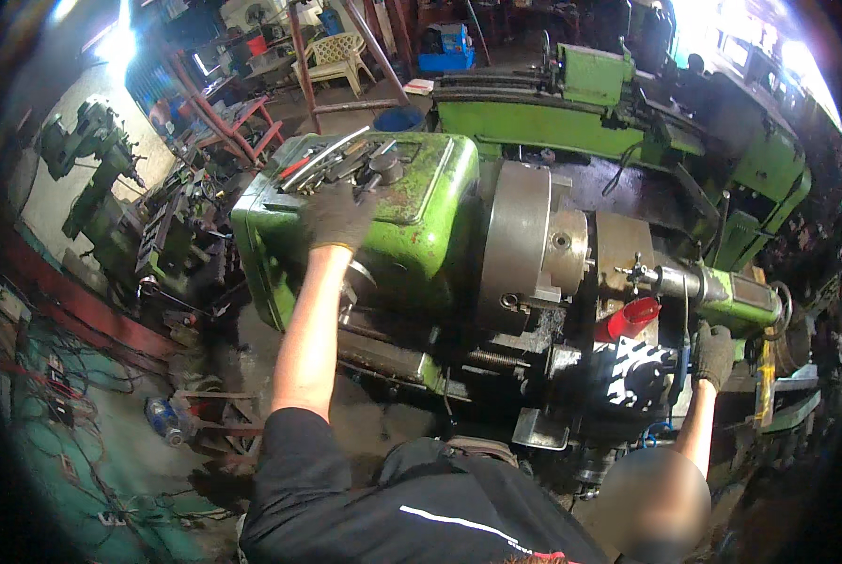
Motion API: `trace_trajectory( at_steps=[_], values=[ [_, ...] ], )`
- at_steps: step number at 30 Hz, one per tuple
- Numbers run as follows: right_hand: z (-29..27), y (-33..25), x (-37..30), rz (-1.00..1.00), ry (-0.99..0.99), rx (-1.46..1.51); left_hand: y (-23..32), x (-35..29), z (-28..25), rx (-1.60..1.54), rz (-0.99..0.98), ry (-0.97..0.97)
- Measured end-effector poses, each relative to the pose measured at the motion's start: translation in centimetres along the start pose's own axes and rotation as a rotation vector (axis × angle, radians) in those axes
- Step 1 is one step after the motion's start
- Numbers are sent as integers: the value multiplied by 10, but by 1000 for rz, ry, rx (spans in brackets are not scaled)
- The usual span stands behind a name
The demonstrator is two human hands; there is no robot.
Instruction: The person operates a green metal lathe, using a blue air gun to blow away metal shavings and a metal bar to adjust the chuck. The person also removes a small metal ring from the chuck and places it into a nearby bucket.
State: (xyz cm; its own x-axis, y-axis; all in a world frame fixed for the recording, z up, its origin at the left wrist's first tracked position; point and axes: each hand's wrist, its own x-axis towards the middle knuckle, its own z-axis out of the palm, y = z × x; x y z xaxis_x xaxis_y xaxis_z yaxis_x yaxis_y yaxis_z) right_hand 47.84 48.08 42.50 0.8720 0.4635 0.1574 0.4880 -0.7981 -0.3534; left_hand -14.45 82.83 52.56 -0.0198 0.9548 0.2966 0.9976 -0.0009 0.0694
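Note:
My left hand [339,216], in a dark glove, reaches over the green lathe headstock [430,202]. Its fingers are at the near edge of a pile of metal hand tools [332,164], next to a round metal piece [386,169]. The dark glove blends with the tools, so its grip is unclear. On the far right, my gloved right hand [715,357] is closed beside the green tailstock [745,301]. What it holds, if anything, is hidden. The large lathe chuck [515,244] lies between my hands. A red container [632,318] stands near the tailstock.
Bright metal shavings lie around the tool post [642,371]. A tailstock handwheel [784,310] is right of my right hand. Another green lathe [571,127] stands behind, with a blue bucket [399,119] nearby. A green milling machine [101,169] is at left.

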Motion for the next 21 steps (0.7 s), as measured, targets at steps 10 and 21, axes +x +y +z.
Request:
trace_trajectory(
  at_steps=[10, 21],
  values=[
    [8, 7, 4, -45, 20, 75, 56, -31, 4, 55, -110, -78],
    [13, 33, 26, -45, 13, -57, 8, -24, 22, -154, 30, -117]
  ],
)
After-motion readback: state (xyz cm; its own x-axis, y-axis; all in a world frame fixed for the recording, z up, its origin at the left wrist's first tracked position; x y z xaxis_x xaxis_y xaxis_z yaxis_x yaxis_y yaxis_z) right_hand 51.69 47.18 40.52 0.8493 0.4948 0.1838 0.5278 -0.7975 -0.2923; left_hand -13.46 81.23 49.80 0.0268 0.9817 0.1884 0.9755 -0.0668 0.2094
